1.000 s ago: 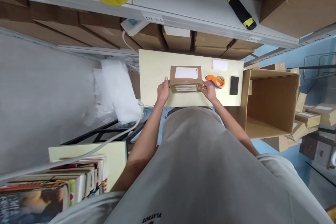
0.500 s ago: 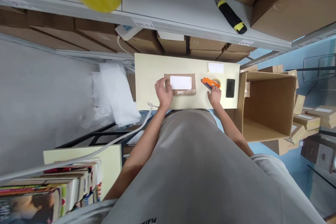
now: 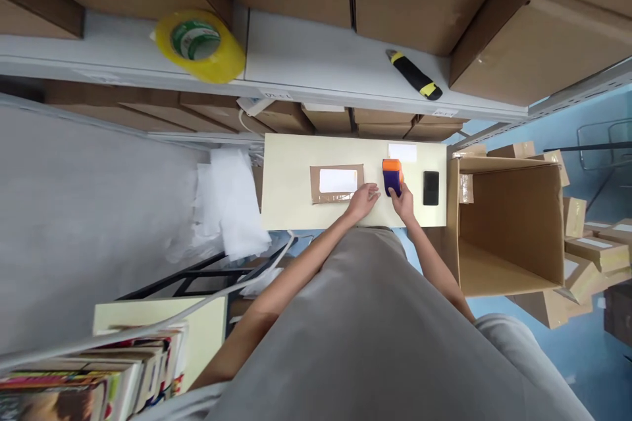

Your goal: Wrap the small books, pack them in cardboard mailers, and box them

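Note:
On the pale tabletop lies a flat cardboard parcel point(image 3: 338, 198) with a white label point(image 3: 338, 181) on top and clear tape along its near edge. My right hand point(image 3: 404, 204) grips an orange and purple tape dispenser point(image 3: 392, 177), held up to the right of the parcel. My left hand point(image 3: 364, 202) is at the parcel's near right corner. Its fingers are loosely bent toward the dispenser, with nothing visible in them. Whether that hand touches the parcel is hard to make out.
A black phone point(image 3: 430, 188) and a white label slip point(image 3: 402, 152) lie on the table point(image 3: 286, 210). An open carton point(image 3: 511, 223) stands at the right. The shelf above bears yellow tape point(image 3: 224, 66) and a utility knife point(image 3: 415, 74). A white cable point(image 3: 197, 309) runs at left.
My right hand has picked up the tape dispenser and turned it. My left hand has moved right, from the parcel's left edge to its right corner. The view has tilted upward.

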`<state>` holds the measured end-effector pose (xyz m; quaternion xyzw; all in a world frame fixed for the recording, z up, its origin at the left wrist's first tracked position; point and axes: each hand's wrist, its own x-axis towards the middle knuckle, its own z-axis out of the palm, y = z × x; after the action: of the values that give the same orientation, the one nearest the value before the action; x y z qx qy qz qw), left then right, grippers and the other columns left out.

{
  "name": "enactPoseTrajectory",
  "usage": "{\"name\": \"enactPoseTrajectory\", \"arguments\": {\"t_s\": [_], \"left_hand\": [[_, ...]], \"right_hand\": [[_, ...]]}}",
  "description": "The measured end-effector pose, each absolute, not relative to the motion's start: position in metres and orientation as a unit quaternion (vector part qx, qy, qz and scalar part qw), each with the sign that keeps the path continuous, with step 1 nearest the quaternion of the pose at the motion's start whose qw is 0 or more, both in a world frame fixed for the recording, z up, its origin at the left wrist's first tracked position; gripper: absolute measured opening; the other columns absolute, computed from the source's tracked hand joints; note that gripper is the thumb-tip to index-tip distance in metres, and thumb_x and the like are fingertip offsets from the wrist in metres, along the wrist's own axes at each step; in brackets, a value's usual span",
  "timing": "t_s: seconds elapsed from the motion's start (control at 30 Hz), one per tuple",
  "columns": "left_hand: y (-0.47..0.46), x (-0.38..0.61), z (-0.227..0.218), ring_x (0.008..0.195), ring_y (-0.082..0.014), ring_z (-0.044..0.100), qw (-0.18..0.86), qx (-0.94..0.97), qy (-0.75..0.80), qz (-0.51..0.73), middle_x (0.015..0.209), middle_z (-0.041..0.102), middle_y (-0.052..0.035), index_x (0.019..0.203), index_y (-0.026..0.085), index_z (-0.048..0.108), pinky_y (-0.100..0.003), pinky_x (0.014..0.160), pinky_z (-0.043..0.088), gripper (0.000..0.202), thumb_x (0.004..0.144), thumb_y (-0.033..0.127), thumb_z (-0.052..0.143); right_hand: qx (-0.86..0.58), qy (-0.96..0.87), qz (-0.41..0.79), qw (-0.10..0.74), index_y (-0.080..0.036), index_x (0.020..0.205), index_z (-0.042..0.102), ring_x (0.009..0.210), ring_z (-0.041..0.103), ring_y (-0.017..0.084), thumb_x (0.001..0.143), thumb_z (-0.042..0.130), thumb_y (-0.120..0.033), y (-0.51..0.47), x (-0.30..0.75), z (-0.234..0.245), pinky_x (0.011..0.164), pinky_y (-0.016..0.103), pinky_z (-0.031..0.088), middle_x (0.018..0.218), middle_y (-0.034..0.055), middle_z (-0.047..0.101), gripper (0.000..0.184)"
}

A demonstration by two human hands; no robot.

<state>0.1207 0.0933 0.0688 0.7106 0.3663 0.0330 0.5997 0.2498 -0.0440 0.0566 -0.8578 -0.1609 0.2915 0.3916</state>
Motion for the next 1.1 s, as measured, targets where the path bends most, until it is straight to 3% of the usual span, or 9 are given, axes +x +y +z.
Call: {"name": "enactPoseTrajectory", "arguments": {"t_s": [0.1, 0.17, 0.3, 0.43, 0.6, 0.73, 0.83, 0.97, 1.1], "left_hand": [[0.096, 0.126, 0.080, 0.101, -0.0219, 0.083, 0.611, 0.707, 0.347, 0.076, 0.117, 0.085, -0.0116, 0.113, 0.020, 0.072, -0.041, 0.101, 0.068, 0.014, 0.099, 0.020, 0.074], [0.100, 0.127, 0.092, 0.098, -0.0210, 0.082, 0.620, 0.701, 0.329, 0.125, 0.112, 0.084, -0.0089, 0.111, 0.021, 0.072, -0.039, 0.097, 0.069, 0.013, 0.098, 0.023, 0.075], [0.116, 0.128, 0.127, 0.098, -0.0219, 0.082, 0.617, 0.688, 0.308, 0.227, 0.111, 0.084, -0.0081, 0.114, 0.022, 0.075, -0.038, 0.094, 0.070, 0.018, 0.101, 0.034, 0.075], [0.153, 0.141, 0.177, 0.107, -0.0238, 0.083, 0.599, 0.651, 0.305, 0.352, 0.117, 0.084, -0.0101, 0.120, 0.023, 0.077, -0.039, 0.102, 0.069, 0.029, 0.106, 0.048, 0.074], [0.223, 0.168, 0.215, 0.127, -0.0282, 0.080, 0.570, 0.594, 0.328, 0.464, 0.139, 0.080, -0.0146, 0.136, 0.023, 0.074, -0.045, 0.117, 0.065, 0.044, 0.104, 0.053, 0.076], [0.235, 0.170, 0.202, 0.142, -0.0323, 0.073, 0.563, 0.553, 0.379, 0.484, 0.157, 0.070, -0.0194, 0.151, 0.023, 0.065, -0.051, 0.128, 0.056, 0.060, 0.098, 0.046, 0.083], [0.212, 0.163, 0.184, 0.146, -0.0328, 0.070, 0.565, 0.553, 0.405, 0.460, 0.156, 0.070, -0.0194, 0.150, 0.024, 0.064, -0.055, 0.134, 0.050, 0.055, 0.100, 0.040, 0.080], [0.177, 0.157, 0.162, 0.144, -0.0307, 0.071, 0.560, 0.589, 0.430, 0.393, 0.155, 0.071, -0.0191, 0.149, 0.021, 0.064, -0.054, 0.133, 0.050, 0.049, 0.102, 0.027, 0.073], [0.160, 0.153, 0.127, 0.144, -0.0295, 0.071, 0.553, 0.623, 0.456, 0.311, 0.153, 0.072, -0.0174, 0.149, 0.021, 0.065, -0.050, 0.131, 0.052, 0.047, 0.102, 0.024, 0.071]], "right_hand": [[-0.757, -0.143, 0.328, 0.546, -0.019, 0.118, 0.070, 0.101, 0.079, 0.030, 0.090, 0.076, -0.073, -0.036, 0.244, 0.081, 0.104, 0.049, 0.065, 0.107, 0.0138, 0.085, 0.061], [-0.720, -0.154, 0.339, 0.586, -0.019, 0.120, 0.072, 0.104, 0.080, 0.030, 0.089, 0.078, -0.076, -0.026, 0.241, 0.097, 0.107, 0.049, 0.065, 0.110, 0.0138, 0.085, 0.066], [-0.720, -0.246, 0.291, 0.580, -0.019, 0.136, 0.072, 0.114, 0.078, 0.032, 0.099, 0.069, -0.080, 0.008, 0.242, 0.134, 0.109, 0.050, 0.064, 0.121, 0.0146, 0.083, 0.071], [-0.700, -0.391, 0.215, 0.558, -0.026, 0.161, 0.060, 0.137, 0.073, 0.035, 0.111, 0.055, -0.076, 0.068, 0.260, 0.189, 0.121, 0.054, 0.058, 0.147, 0.0170, 0.076, 0.071], [-0.697, -0.562, 0.106, 0.432, -0.024, 0.173, 0.045, 0.158, 0.059, 0.040, 0.116, 0.043, -0.072, 0.176, 0.302, 0.250, 0.134, 0.062, 0.045, 0.167, 0.0210, 0.062, 0.074], [-0.745, -0.614, 0.059, 0.254, -0.010, 0.167, 0.047, 0.150, 0.064, 0.042, 0.119, 0.043, -0.055, 0.248, 0.325, 0.263, 0.133, 0.064, 0.045, 0.156, 0.0285, 0.069, 0.065], [-0.761, -0.624, 0.041, 0.175, -0.004, 0.164, 0.050, 0.150, 0.063, 0.042, 0.119, 0.046, -0.050, 0.276, 0.328, 0.256, 0.135, 0.065, 0.041, 0.150, 0.0306, 0.071, 0.064], [-0.726, -0.620, 0.042, 0.295, -0.009, 0.161, 0.056, 0.158, 0.056, 0.039, 0.120, 0.043, -0.054, 0.279, 0.326, 0.249, 0.138, 0.069, 0.037, 0.156, 0.0248, 0.066, 0.062], [-0.695, -0.585, 0.023, 0.418, -0.021, 0.160, 0.061, 0.163, 0.052, 0.038, 0.122, 0.035, -0.060, 0.211, 0.344, 0.236, 0.138, 0.071, 0.037, 0.165, 0.0150, 0.058, 0.060]]}}
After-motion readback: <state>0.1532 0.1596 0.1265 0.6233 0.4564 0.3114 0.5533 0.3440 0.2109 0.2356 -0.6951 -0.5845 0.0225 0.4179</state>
